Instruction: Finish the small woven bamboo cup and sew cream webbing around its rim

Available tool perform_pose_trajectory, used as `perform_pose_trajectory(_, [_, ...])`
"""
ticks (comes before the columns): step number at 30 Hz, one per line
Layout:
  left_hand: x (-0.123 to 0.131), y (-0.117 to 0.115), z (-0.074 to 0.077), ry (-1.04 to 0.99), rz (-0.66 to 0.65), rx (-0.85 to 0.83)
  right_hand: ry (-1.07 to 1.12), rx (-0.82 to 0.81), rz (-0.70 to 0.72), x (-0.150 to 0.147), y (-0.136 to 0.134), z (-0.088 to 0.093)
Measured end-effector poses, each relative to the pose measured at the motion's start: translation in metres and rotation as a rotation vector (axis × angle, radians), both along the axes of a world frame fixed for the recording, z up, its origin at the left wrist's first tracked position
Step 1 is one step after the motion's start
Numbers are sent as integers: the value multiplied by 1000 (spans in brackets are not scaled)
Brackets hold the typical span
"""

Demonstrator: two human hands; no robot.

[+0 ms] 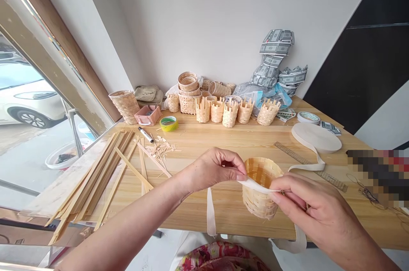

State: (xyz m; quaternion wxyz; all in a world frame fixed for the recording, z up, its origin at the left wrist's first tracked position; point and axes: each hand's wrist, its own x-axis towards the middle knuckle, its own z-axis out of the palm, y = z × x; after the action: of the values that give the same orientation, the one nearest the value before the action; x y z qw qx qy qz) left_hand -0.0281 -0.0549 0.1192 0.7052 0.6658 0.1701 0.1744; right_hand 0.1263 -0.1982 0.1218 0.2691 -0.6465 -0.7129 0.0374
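Note:
A small woven wood-strip basket (260, 203) stands near the table's front edge. Across its near rim runs a white fabric tape (257, 186), stretched between my two hands. My left hand (220, 164) pinches the tape at the rim's left side, and a loose end hangs below it over the table edge. On the right side, my right hand (303, 198) grips the tape between thumb and fingers. From there a length drops past the edge. Whether a needle or other small tool is in the right fingers cannot be made out.
A tape roll (316, 136) lies at right beside a clear ruler (294, 152). Wood strips (96, 168), offcuts (161, 149), a marker (146, 134) and yellow-green tape (168, 123) lie left. Several woven baskets (230, 113) line the back. Dark thread (367, 194) lies far right.

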Motion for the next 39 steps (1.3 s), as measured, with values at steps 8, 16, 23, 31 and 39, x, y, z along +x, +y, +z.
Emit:
perform_pose_trajectory(8, [-3, 1, 6, -11, -35, 64, 159, 4, 16, 1, 1, -7])
perform_pose_trajectory(16, [-7, 8, 7, -52, -122, 318, 231, 9, 1, 1, 1, -11])
perform_pose_trajectory(23, [-13, 4, 28, 48, -207, 938, 222, 40, -12, -1, 1, -13])
perform_pose_trajectory(31, [-7, 0, 33, 174, -269, 1331, 162, 110, -86, -3, 5, -18])
perform_pose_trajectory(39, [1, 1, 8, 167, -227, 781, 130, 123, -109, 0, 12, -23])
